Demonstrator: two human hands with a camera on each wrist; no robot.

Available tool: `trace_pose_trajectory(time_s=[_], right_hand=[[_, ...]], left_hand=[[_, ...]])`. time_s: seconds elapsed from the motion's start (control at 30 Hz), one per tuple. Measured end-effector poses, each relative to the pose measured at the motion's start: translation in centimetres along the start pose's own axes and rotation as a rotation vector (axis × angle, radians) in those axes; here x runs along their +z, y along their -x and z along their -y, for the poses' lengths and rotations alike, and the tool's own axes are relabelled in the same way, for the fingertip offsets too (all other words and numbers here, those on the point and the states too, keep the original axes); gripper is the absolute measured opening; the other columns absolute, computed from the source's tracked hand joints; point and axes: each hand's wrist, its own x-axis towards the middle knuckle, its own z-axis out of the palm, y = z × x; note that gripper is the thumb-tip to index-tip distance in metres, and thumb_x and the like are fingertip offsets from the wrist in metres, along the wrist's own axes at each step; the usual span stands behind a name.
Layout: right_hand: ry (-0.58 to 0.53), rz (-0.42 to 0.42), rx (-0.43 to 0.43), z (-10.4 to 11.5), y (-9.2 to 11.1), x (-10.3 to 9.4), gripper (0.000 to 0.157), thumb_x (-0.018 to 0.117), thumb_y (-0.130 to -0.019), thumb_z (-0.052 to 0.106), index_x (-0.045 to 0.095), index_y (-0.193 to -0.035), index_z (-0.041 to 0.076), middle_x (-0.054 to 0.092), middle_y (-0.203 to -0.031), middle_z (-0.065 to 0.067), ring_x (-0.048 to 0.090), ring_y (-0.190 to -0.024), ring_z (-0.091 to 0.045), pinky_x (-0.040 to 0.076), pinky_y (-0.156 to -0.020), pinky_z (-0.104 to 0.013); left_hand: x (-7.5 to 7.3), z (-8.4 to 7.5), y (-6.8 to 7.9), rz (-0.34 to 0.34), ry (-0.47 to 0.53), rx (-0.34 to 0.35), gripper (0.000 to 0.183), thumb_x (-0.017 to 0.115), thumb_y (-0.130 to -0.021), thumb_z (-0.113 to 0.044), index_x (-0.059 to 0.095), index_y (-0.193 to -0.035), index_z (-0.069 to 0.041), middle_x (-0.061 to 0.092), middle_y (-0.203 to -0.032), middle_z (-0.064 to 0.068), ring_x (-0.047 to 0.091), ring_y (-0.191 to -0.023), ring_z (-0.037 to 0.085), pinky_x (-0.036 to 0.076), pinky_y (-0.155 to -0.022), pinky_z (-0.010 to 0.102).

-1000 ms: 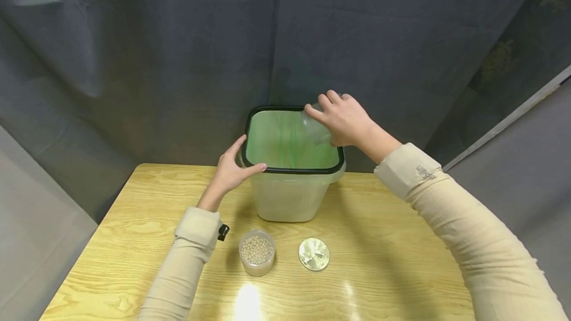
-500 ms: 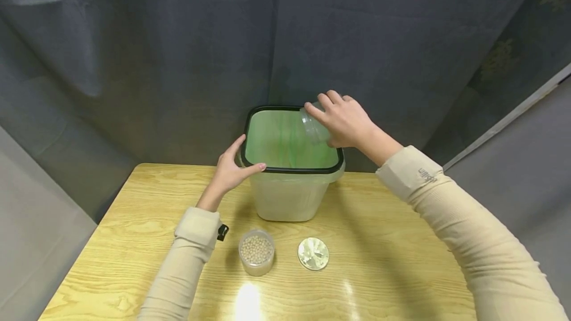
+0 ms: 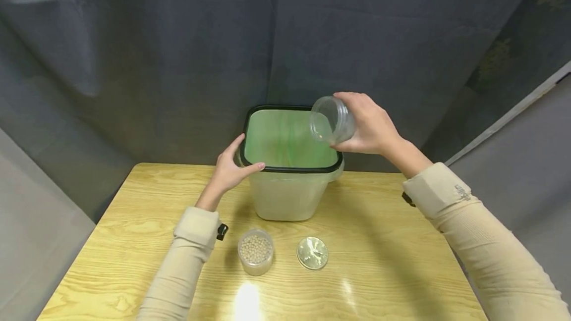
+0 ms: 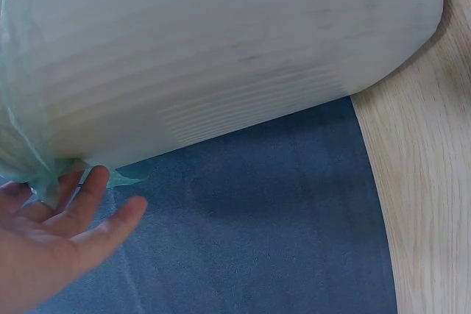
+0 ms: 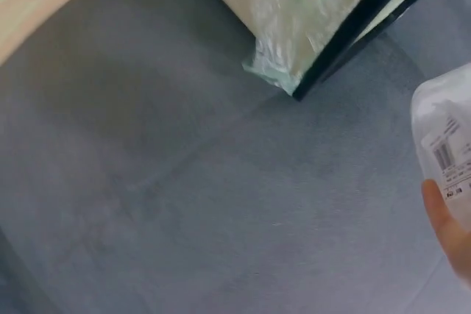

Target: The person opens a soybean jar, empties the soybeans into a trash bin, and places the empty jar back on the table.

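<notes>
A pale trash bin (image 3: 287,197) with a black rim and a green liner bag (image 3: 278,137) stands at the table's back edge. My left hand (image 3: 228,171) rests against its front left corner, thumb and index finger spread along the rim. In the left wrist view, its fingers (image 4: 88,204) touch the liner's overhang. My right hand (image 3: 370,125) grips a clear plastic jar (image 3: 341,120), tilted mouth-left over the bin's right side. The jar looks empty. In the right wrist view, the jar (image 5: 445,137) shows a barcode label; most of that hand is out of frame.
A clear jar of small pale beads or beans (image 3: 256,251) stands on the wooden table (image 3: 383,241), in front of the bin. To its right lies a shiny round lid (image 3: 312,253). A dark curtain (image 3: 200,63) hangs behind the table.
My right hand has turned and shifted to the right, bringing the jar from mouth-down inside the bin's opening to tilted with its mouth showing. The left hand has stayed at the rim.
</notes>
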Motion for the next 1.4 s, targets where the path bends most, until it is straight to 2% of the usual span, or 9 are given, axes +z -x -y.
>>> trace_pose_trajectory(time_s=[0.17,0.37,0.47,0.57,0.7,0.97,1.17,1.4], right_hand=[[-0.21,-0.086,0.129,-0.3,2.3,0.5,0.096,0.088,-0.046,0.026,0.042,-0.128,0.006,0.053,-0.117,-0.015,0.051,-0.099,-0.03,0.044,-0.075,-0.047],[-0.409,-0.183,0.228,-0.4,5.3,1.5,0.095,0.088,-0.046,0.007,0.04,-0.128,0.006,0.059,-0.111,-0.014,0.055,-0.096,-0.027,0.041,-0.077,-0.026],[-0.496,-0.227,0.26,0.2,6.7,1.5,0.093,0.084,-0.047,-0.005,0.039,-0.128,0.0,0.058,-0.11,-0.021,0.054,-0.097,-0.027,0.039,-0.08,-0.019],[-0.556,-0.263,0.297,1.2,7.9,1.4,0.09,0.081,-0.048,-0.012,0.037,-0.127,-0.006,0.056,-0.109,-0.028,0.053,-0.098,-0.025,0.039,-0.081,-0.019],[-0.606,-0.293,0.361,2.0,9.7,1.8,0.088,0.078,-0.049,-0.016,0.036,-0.126,-0.01,0.054,-0.109,-0.031,0.053,-0.1,-0.02,0.039,-0.082,-0.02],[-0.645,-0.319,0.471,1.6,12.8,3.7,0.085,0.077,-0.052,-0.016,0.035,-0.126,-0.009,0.052,-0.112,-0.03,0.054,-0.101,-0.009,0.04,-0.082,-0.017],[-0.675,-0.337,0.537,1.7,14.8,5.5,0.086,0.076,-0.053,-0.016,0.034,-0.128,-0.01,0.051,-0.113,-0.029,0.052,-0.101,-0.011,0.039,-0.083,-0.016],[-0.715,-0.315,0.594,1.8,16.8,7.3,0.083,0.075,-0.057,-0.015,0.034,-0.129,-0.008,0.05,-0.115,-0.03,0.053,-0.101,-0.02,0.04,-0.083,-0.014]], left_hand=[[-0.2,0.0,0.0,0.003,0.001,-0.003,0.092,0.075,-0.071,-0.043,0.025,-0.145,-0.019,0.024,-0.148,0.008,0.021,-0.134,0.028,0.024,-0.105,0.048],[-0.3,0.1,0.1,0.0,0.0,-0.005,0.092,0.075,-0.071,-0.043,0.025,-0.145,-0.02,0.024,-0.147,0.008,0.022,-0.133,0.029,0.024,-0.104,0.049],[-0.4,0.2,0.1,-0.001,-0.003,-0.003,0.092,0.075,-0.071,-0.043,0.025,-0.145,-0.019,0.024,-0.147,0.008,0.022,-0.133,0.029,0.024,-0.104,0.049],[-0.4,0.2,0.1,0.0,0.0,-0.003,0.093,0.075,-0.071,-0.042,0.025,-0.145,-0.019,0.024,-0.148,0.008,0.022,-0.133,0.03,0.024,-0.104,0.05],[-0.5,0.1,0.0,0.002,0.007,-0.005,0.092,0.075,-0.071,-0.04,0.025,-0.145,-0.018,0.023,-0.148,0.008,0.021,-0.133,0.029,0.023,-0.104,0.05],[-0.5,0.4,-0.1,0.015,0.016,-0.009,0.092,0.074,-0.072,-0.042,0.024,-0.145,-0.018,0.022,-0.148,0.007,0.02,-0.134,0.028,0.022,-0.105,0.049],[-0.5,0.6,-0.2,0.014,0.021,-0.014,0.093,0.075,-0.071,-0.042,0.024,-0.145,-0.019,0.022,-0.148,0.008,0.02,-0.134,0.028,0.022,-0.105,0.049],[-0.6,0.7,-0.2,0.013,0.01,-0.013,0.095,0.075,-0.07,-0.044,0.024,-0.145,-0.02,0.022,-0.148,0.01,0.02,-0.134,0.03,0.022,-0.104,0.051]])
